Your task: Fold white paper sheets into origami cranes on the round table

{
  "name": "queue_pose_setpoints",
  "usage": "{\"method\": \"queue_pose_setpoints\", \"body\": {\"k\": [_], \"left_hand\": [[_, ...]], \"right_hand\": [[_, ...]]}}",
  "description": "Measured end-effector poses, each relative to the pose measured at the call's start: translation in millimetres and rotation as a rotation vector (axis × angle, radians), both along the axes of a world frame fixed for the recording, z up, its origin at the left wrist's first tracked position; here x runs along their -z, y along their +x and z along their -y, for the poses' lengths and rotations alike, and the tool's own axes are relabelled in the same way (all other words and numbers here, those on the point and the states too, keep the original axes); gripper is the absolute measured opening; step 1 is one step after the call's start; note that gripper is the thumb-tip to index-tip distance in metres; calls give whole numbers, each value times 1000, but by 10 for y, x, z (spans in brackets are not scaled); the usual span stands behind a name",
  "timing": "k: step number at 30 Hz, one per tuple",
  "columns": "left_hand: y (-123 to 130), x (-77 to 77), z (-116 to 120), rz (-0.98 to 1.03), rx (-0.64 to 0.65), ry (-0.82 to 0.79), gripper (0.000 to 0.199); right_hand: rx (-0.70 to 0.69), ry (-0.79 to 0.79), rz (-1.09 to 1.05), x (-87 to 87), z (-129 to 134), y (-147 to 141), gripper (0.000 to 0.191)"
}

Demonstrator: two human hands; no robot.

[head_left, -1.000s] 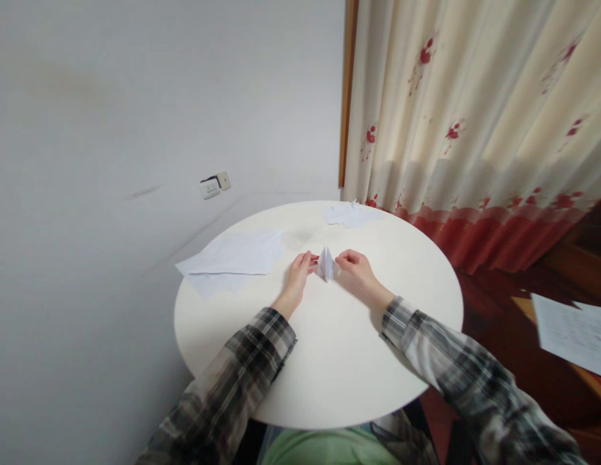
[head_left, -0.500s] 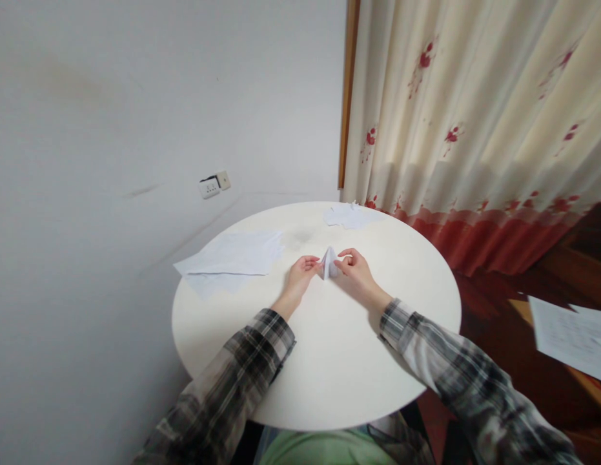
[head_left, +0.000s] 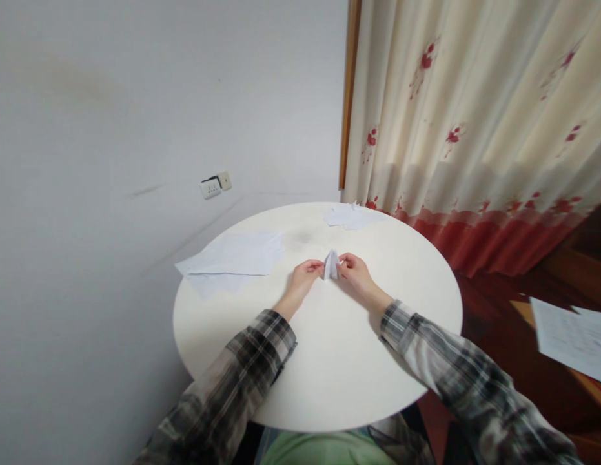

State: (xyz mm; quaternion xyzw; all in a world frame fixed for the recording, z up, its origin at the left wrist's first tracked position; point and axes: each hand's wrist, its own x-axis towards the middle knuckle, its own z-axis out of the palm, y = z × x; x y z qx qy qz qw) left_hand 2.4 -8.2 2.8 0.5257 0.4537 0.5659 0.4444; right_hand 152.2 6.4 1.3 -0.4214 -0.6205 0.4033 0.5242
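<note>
Homelike room: floral curtain [head_left: 474,110], round table [head_left: 339,361]

Plaid in black, grey and off-white covers the long, creased left sleeve [head_left: 227,378] and matching right sleeve [head_left: 455,361], while the garment [head_left: 324,450] between them is light green.

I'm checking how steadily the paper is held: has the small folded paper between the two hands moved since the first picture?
Yes: the folded paper has shifted slightly right, judged against the wall socket.
</note>
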Motion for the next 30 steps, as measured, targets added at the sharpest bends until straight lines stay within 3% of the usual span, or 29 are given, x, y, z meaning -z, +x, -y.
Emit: {"method": "queue_pose_setpoints", "body": {"k": [16,21,30], "left_hand": [[-55,-24,11,150,-139,-23,18],[-63,-18,8,145,-132,-6,19],[-64,-22,11,152,-138,-1,20]], "right_hand": [[100,51,2,17,-7,47,7],[100,49,17,13,-13,40,8],[79,-18,-81,-59,56,28,25]]}}
